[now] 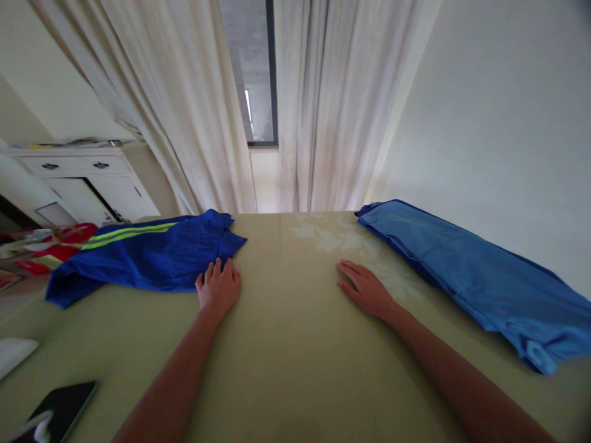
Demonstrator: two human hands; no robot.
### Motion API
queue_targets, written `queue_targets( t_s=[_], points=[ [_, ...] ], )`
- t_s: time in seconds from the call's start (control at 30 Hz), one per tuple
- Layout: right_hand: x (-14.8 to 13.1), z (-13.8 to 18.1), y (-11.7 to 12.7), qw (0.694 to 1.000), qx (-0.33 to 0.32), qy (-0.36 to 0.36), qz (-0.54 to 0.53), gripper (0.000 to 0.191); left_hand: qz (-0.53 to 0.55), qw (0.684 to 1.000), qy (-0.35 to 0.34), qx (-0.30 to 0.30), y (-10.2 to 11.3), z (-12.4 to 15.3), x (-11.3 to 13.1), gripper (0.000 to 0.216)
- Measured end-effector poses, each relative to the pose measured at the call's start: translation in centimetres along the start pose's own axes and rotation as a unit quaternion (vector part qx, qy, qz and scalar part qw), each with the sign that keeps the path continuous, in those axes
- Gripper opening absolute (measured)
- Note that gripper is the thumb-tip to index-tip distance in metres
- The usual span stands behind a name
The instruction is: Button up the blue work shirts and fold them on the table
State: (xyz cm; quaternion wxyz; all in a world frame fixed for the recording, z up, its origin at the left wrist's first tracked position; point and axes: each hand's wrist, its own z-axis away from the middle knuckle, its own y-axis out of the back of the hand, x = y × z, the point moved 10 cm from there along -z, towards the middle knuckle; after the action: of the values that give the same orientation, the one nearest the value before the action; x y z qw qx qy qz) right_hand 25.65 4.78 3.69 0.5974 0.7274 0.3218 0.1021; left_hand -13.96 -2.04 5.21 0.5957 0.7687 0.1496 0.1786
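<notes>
My left hand lies with its fingers spread, the fingertips touching the near right edge of a dark blue garment with yellow-green stripes. That garment lies loosely on the left of the table, one end reaching the table's left side. Flat on the tabletop, palm down and holding nothing, rests my right hand. Nearest to it is a long folded stack of lighter blue cloth along the right side, with darker blue layers showing beneath. Which garments make up that stack I cannot tell.
A black phone-like device with a white cable sits at the lower left, near a white object. Behind the table hang pale curtains at a window. A white cabinet and red items stand beyond the left side.
</notes>
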Motion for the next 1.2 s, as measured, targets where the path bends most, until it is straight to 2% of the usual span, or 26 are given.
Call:
queue_targets(
  t_s=[0.27, 0.37, 0.47, 0.6, 0.67, 0.73, 0.8, 0.83, 0.87, 0.93, 1.0, 1.07, 1.13, 1.2],
  points=[
    [0.0, 0.0, 0.2, 1.000, 0.011, 0.002, -0.009, 0.054, -0.006, 1.000, -0.007, 0.008, 0.3, -0.2, 0.0, 0.054],
    [0.0, 0.0, 0.2, 1.000, 0.011, 0.002, -0.013, 0.055, -0.015, 0.999, -0.030, 0.004, 0.7, -0.2, 0.7, 0.053],
    [0.0, 0.0, 0.0, 1.000, 0.009, 0.001, -0.010, 0.057, -0.030, 0.995, -0.090, -0.014, 1.0, 0.8, 3.6, 0.051],
    [0.4, -0.2, 0.2, 0.999, 0.022, -0.001, -0.031, 0.054, 0.001, 0.976, -0.206, -0.075, 1.7, 5.2, 10.6, 0.050],
    [0.8, -0.2, 0.6, 0.997, 0.031, -0.012, -0.069, 0.053, 0.096, 0.944, -0.284, -0.135, 2.6, 8.7, 14.7, 0.052],
    [1.6, -0.2, 1.4, 0.990, 0.051, -0.044, -0.121, 0.054, 0.227, 0.872, -0.381, -0.209, 4.3, 12.6, 18.3, 0.054],
    [2.6, -0.1, 2.4, 0.978, 0.078, -0.083, -0.173, 0.054, 0.310, 0.801, -0.450, -0.244, 6.6, 15.1, 20.1, 0.057],
    [2.9, 0.0, 2.7, 0.972, 0.089, -0.098, -0.195, 0.054, 0.320, 0.790, -0.465, -0.240, 7.5, 15.3, 20.1, 0.058],
    [3.0, 0.1, 3.0, 0.968, 0.095, -0.104, -0.210, 0.054, 0.311, 0.799, -0.463, -0.223, 8.1, 14.7, 19.6, 0.058],
    [2.6, 0.0, 3.2, 0.966, 0.093, -0.094, -0.221, 0.052, 0.250, 0.859, -0.414, -0.166, 8.3, 11.6, 17.3, 0.054],
    [1.5, -0.1, 3.1, 0.974, 0.081, -0.059, -0.205, 0.052, 0.152, 0.929, -0.320, -0.106, 7.7, 7.4, 13.6, 0.047],
    [0.3, -0.3, 2.9, 0.982, 0.066, -0.017, -0.174, 0.054, 0.060, 0.970, -0.226, -0.070, 6.8, 3.9, 9.8, 0.043],
    [-0.5, -0.4, 2.7, 0.988, 0.055, 0.011, -0.144, 0.057, 0.037, 0.975, -0.203, -0.082, 5.4, 2.3, 7.9, 0.042],
    [-0.9, -0.4, 2.7, 0.990, 0.052, 0.021, -0.128, 0.056, 0.065, 0.965, -0.231, -0.109, 4.4, 2.0, 8.0, 0.037]
  ],
)
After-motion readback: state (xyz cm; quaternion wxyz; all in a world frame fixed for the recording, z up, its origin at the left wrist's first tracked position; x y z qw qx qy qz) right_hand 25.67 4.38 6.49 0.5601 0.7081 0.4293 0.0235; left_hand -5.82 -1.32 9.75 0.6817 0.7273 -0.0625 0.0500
